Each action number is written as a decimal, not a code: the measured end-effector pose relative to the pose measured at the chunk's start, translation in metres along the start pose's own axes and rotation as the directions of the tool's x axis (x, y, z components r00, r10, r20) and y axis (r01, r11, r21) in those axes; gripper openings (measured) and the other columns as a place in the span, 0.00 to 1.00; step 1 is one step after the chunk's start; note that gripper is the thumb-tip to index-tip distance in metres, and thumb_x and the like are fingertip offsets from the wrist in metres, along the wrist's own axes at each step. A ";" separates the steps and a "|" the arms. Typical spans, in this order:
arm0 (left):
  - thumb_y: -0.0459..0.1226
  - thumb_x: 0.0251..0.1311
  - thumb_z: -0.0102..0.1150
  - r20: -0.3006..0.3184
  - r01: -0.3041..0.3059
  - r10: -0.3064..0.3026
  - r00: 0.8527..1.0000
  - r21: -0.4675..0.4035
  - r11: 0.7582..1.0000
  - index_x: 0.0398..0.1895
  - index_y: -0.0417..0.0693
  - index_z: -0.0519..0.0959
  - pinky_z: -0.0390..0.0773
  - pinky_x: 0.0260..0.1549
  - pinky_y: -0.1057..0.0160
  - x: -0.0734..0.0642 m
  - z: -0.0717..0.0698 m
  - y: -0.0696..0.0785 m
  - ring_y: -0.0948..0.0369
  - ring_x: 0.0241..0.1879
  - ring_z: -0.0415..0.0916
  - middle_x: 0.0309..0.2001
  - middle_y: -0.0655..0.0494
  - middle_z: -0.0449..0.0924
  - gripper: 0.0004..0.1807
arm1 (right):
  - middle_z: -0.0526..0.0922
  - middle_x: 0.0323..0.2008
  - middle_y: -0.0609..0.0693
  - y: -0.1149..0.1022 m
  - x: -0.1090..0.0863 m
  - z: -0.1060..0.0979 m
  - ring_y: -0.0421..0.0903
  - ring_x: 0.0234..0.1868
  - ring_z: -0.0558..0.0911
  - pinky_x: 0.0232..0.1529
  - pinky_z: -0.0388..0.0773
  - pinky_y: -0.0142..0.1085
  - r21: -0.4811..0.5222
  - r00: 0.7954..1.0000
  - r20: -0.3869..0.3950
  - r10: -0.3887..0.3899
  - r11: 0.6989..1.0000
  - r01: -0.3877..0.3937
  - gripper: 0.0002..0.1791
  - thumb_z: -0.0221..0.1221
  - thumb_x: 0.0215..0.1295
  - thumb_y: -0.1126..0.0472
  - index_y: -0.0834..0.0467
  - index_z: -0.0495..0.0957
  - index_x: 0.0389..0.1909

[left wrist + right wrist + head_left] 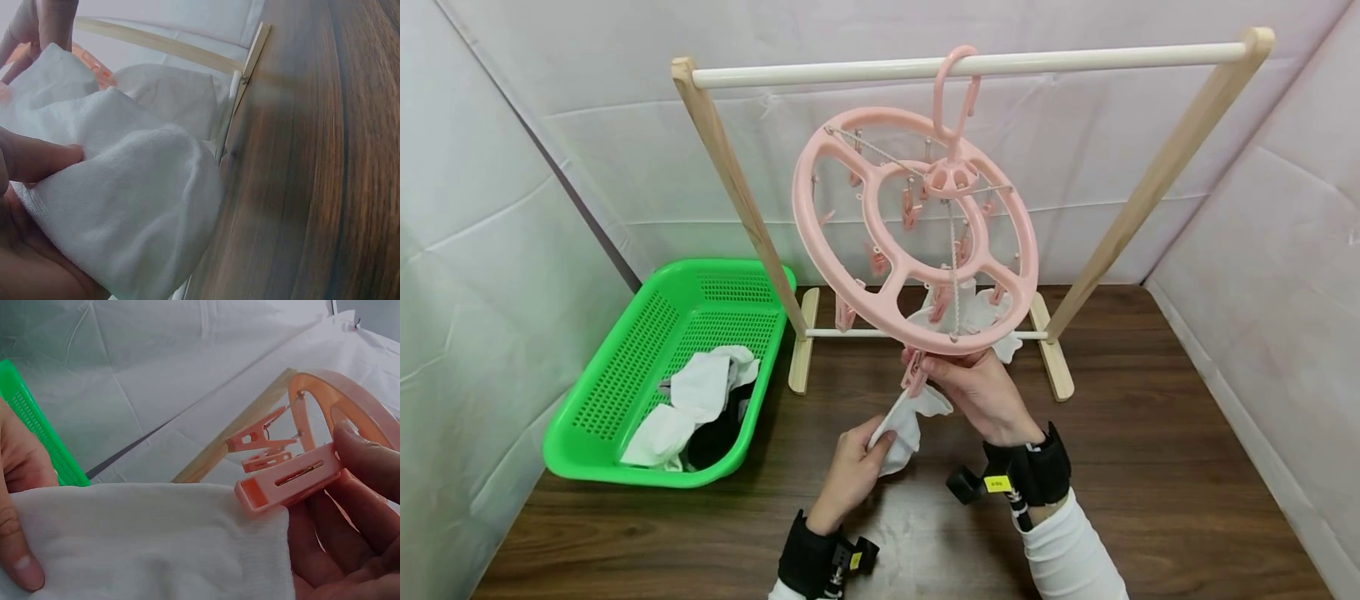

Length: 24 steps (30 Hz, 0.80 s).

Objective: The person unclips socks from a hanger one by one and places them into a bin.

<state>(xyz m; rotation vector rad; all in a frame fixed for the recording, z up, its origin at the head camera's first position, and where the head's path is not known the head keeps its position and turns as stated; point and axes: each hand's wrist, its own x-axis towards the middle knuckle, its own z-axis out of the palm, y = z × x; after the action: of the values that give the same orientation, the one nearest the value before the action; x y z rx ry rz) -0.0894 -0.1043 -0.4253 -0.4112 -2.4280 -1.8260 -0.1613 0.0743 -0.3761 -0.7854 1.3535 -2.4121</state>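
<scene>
Green basket (pixel 632 367): left of left hand (pixel 847 477), with clothes (pixel 700 387) inside.
Left hand: pinching white sock (pixel 901 435) between thumb and fingers.
White sock: between hands.
Pink hanger (pixel 951 177): above right hand (pixel 985 394).
Right hand: curled, pinching pink clip (pixel 914 372) at sock's edge.

From my station I log: green perforated basket (pixel 625 358), left side of dark wood-grain table (pixel 1157 467); wood-legged rack (pixel 1162 180); creased white sheeting (pixel 1097 142) behind.

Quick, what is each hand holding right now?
Left hand: closed, pinching a white cloth.
Right hand: closed, pinching a pink clip at the cloth's edge.
</scene>
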 end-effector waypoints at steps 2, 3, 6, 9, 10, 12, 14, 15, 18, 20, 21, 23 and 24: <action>0.21 0.62 0.52 0.000 -0.003 0.003 1.000 0.010 1.000 0.30 0.31 0.77 0.65 0.24 0.68 -0.001 0.000 -0.001 0.64 0.21 0.63 0.19 0.58 0.61 0.06 | 0.83 0.41 0.55 -0.001 -0.001 -0.001 0.50 0.42 0.82 0.49 0.76 0.39 -0.004 1.000 -0.008 -0.013 1.000 0.013 0.14 0.51 0.69 0.75 0.61 0.82 0.46; 0.20 0.62 0.52 -0.003 -0.008 0.008 1.000 0.013 1.000 0.30 0.31 0.77 0.66 0.24 0.68 -0.001 0.000 -0.002 0.64 0.22 0.64 0.19 0.57 0.63 0.05 | 0.83 0.41 0.55 -0.002 -0.001 -0.001 0.50 0.42 0.82 0.49 0.76 0.39 -0.006 1.000 -0.016 -0.020 1.000 0.020 0.14 0.51 0.69 0.75 0.61 0.82 0.46; 0.20 0.61 0.52 -0.024 -0.026 0.026 0.999 0.021 0.999 0.32 0.31 0.78 0.69 0.26 0.66 -0.002 -0.001 -0.010 0.62 0.24 0.67 0.21 0.51 0.71 0.06 | 0.84 0.41 0.55 -0.004 -0.003 -0.002 0.49 0.44 0.81 0.50 0.75 0.39 -0.003 0.998 -0.049 -0.025 1.000 0.025 0.14 0.52 0.69 0.74 0.60 0.82 0.46; 0.21 0.61 0.53 -0.054 -0.027 0.028 0.998 0.026 0.999 0.36 0.34 0.80 0.72 0.28 0.64 -0.003 -0.003 -0.028 0.61 0.26 0.71 0.26 0.47 0.77 0.06 | 0.84 0.42 0.54 -0.006 -0.005 -0.003 0.47 0.47 0.80 0.51 0.74 0.37 0.011 0.998 -0.066 -0.024 1.000 0.025 0.14 0.52 0.69 0.74 0.59 0.83 0.47; 0.22 0.62 0.54 -0.068 -0.022 0.024 0.997 0.026 0.999 0.37 0.34 0.81 0.73 0.29 0.64 -0.003 -0.005 -0.034 0.60 0.27 0.72 0.28 0.46 0.79 0.07 | 0.84 0.42 0.54 -0.006 -0.005 -0.003 0.47 0.47 0.80 0.51 0.74 0.37 0.016 0.998 -0.066 -0.022 1.000 0.023 0.14 0.52 0.69 0.74 0.60 0.82 0.47; 0.24 0.63 0.54 -0.104 -0.002 0.005 0.995 0.022 1.000 0.40 0.35 0.82 0.74 0.31 0.64 -0.002 -0.011 -0.044 0.59 0.29 0.74 0.31 0.46 0.81 0.08 | 0.84 0.42 0.55 -0.006 -0.006 -0.004 0.47 0.48 0.79 0.52 0.74 0.37 0.026 0.997 -0.069 -0.018 0.999 0.020 0.13 0.52 0.70 0.74 0.60 0.82 0.47; 0.25 0.63 0.55 -0.148 0.001 0.003 0.989 0.030 1.000 0.41 0.35 0.82 0.75 0.31 0.63 -0.001 -0.021 -0.047 0.58 0.30 0.75 0.33 0.46 0.82 0.08 | 0.84 0.43 0.55 -0.006 -0.007 -0.005 0.47 0.48 0.80 0.52 0.74 0.37 0.030 0.997 -0.075 -0.011 0.999 0.013 0.13 0.52 0.69 0.73 0.60 0.82 0.47; 0.25 0.63 0.55 -0.172 0.003 0.003 0.985 0.033 0.999 0.42 0.35 0.82 0.75 0.32 0.62 -0.001 -0.026 -0.047 0.57 0.31 0.76 0.34 0.45 0.82 0.08 | 0.84 0.43 0.55 -0.006 -0.007 -0.005 0.48 0.47 0.80 0.52 0.74 0.38 0.026 0.997 -0.078 -0.009 1.000 0.011 0.13 0.52 0.69 0.73 0.60 0.82 0.48; 0.25 0.64 0.54 -0.233 0.013 0.005 0.972 0.073 0.997 0.41 0.34 0.82 0.75 0.32 0.60 -0.001 -0.045 -0.041 0.56 0.31 0.77 0.34 0.43 0.82 0.08 | 0.84 0.43 0.55 -0.006 -0.008 -0.004 0.49 0.46 0.82 0.53 0.74 0.40 0.009 0.996 -0.091 0.004 1.000 -0.004 0.13 0.53 0.69 0.73 0.61 0.81 0.48; 0.26 0.65 0.54 -0.261 0.019 0.008 0.965 0.100 0.995 0.42 0.33 0.81 0.76 0.33 0.58 -0.002 -0.058 -0.035 0.54 0.32 0.77 0.36 0.42 0.82 0.08 | 0.84 0.44 0.56 -0.007 -0.009 -0.004 0.51 0.46 0.82 0.53 0.74 0.41 -0.005 0.996 -0.091 0.014 1.000 -0.015 0.13 0.53 0.69 0.74 0.61 0.81 0.49; 0.26 0.66 0.53 -0.271 0.028 0.004 0.963 0.112 0.993 0.42 0.33 0.81 0.75 0.34 0.57 -0.002 -0.064 -0.032 0.53 0.33 0.77 0.37 0.41 0.82 0.08 | 0.83 0.44 0.56 -0.007 -0.009 -0.003 0.52 0.45 0.82 0.53 0.75 0.41 -0.013 0.996 -0.092 0.018 1.000 -0.019 0.13 0.53 0.69 0.74 0.62 0.80 0.49; 0.26 0.66 0.52 -0.285 0.038 0.006 0.959 0.148 0.988 0.44 0.33 0.80 0.75 0.36 0.55 -0.003 -0.077 -0.026 0.51 0.35 0.78 0.40 0.39 0.82 0.09 | 0.83 0.44 0.57 -0.008 -0.009 -0.003 0.52 0.44 0.82 0.52 0.75 0.42 -0.024 0.995 -0.093 0.024 0.999 -0.026 0.12 0.52 0.69 0.74 0.64 0.79 0.49; 0.26 0.67 0.51 -0.289 0.044 0.004 0.957 0.159 0.986 0.45 0.32 0.80 0.76 0.37 0.53 -0.003 -0.083 -0.024 0.50 0.37 0.79 0.41 0.38 0.82 0.09 | 0.83 0.44 0.58 -0.008 -0.009 -0.002 0.52 0.43 0.82 0.52 0.75 0.42 -0.029 0.995 -0.097 0.027 0.999 -0.030 0.12 0.53 0.69 0.74 0.65 0.79 0.49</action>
<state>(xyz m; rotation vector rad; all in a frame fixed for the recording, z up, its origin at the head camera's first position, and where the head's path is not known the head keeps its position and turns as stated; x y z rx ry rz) -0.1008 -0.1899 -0.4242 -0.0971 -2.3598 -1.5495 -0.1553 0.0842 -0.3732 -0.6598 1.4308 -2.4418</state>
